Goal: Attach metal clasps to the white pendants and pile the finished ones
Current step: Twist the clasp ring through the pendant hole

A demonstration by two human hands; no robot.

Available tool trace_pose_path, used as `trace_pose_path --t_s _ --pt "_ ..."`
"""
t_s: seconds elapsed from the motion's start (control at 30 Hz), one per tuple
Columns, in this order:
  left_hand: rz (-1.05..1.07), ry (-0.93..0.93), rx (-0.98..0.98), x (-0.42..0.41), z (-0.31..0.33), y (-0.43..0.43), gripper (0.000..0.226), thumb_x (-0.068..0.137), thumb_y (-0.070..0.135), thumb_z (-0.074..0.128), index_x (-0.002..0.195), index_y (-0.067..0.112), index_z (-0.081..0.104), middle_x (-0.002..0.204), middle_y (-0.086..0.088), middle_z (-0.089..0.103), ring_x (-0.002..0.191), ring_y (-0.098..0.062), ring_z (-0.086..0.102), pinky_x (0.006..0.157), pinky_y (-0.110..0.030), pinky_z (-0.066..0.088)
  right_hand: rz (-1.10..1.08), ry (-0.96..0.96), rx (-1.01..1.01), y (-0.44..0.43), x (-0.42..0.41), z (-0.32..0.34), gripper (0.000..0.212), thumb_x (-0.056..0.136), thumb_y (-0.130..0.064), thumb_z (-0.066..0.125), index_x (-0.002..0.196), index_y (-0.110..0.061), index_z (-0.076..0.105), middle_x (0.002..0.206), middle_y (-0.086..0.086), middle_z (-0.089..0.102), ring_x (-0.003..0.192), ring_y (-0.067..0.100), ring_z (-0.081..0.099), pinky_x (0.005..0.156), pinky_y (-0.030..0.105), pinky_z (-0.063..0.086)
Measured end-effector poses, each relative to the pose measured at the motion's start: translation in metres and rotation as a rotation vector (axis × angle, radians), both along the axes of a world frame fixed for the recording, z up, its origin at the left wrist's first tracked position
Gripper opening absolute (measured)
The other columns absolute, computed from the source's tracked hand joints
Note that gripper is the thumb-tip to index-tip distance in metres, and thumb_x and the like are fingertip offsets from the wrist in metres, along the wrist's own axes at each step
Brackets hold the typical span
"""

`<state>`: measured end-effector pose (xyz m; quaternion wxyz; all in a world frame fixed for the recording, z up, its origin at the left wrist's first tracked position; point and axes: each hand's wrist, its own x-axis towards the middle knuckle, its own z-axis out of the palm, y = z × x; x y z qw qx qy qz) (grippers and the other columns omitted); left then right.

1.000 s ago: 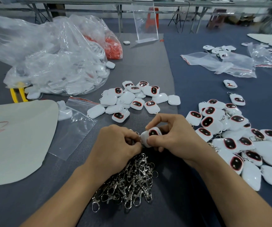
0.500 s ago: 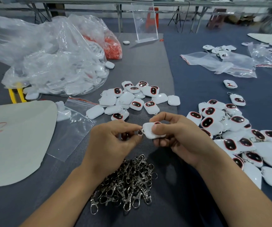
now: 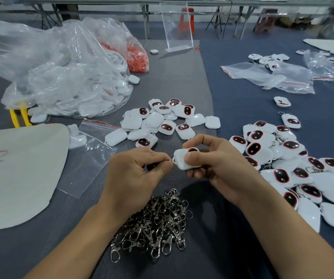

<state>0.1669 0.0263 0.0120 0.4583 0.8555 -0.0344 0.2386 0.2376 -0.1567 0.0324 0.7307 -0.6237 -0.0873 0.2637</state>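
1. Head view: a white pendant (image 3: 184,160) is gripped in the right hand (image 3: 212,166), above the table.
2. Left hand (image 3: 138,174) pinches a metal ring (image 3: 171,161) at its corner.
3. Loose clasps (image 3: 158,222) lie below; the finished pile (image 3: 287,162) sits right.

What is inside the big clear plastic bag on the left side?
The clear plastic bag holds many white pendants. An orange-red mass shows at its far end, too blurred to identify. Folded plastic hides how many pendants there are.

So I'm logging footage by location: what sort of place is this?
Probably a small assembly workshop: a heap of metal clasps, bulk bags of white pendants, and more folding tables behind.
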Motion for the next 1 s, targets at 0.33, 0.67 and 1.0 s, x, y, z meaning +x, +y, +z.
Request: trace_pose_path --t_s 0.33,0.67,1.0 --pt "0.051 0.017 0.109 0.004 -0.003 0.005 0.006 0.079 0.026 0.074 0.082 0.03 0.078 0.073 0.014 0.069 0.071 -0.009 0.063 0.063 -0.021 0.046 -0.107 0.035 0.065 0.013 -0.007 -0.004 0.018 0.087 0.008 0.068 0.09 -0.009 0.069 0.072 0.016 0.071 0.05 0.021 0.059 0.044 0.02 0.047" --pt "-0.116 0.155 -0.318 0.005 0.003 0.002 0.018 0.077 0.024 0.081 0.087 0.039 0.081 0.078 0.007 0.077 0.071 -0.007 0.069 0.065 -0.025 0.055 -0.098 0.239 0.239 0.017 -0.007 -0.006 0.018 0.088 0.001 0.064 0.081 -0.008 0.078 0.077 0.017 0.071 0.05 0.019 0.062 0.042 0.018 0.049" --pt "0.199 -0.086 0.353 0.001 0.001 -0.004 0.018 0.076 0.022 0.069 0.085 0.029 0.081 0.056 0.018 0.052 0.064 -0.006 0.04 0.074 -0.032 0.043 -0.155 0.341 0.109 0.02 -0.006 -0.005 0.01 0.095 -0.001 0.061 0.095 -0.003 0.071 0.073 0.014 0.069 0.047 0.016 0.06 0.038 0.017 0.045"
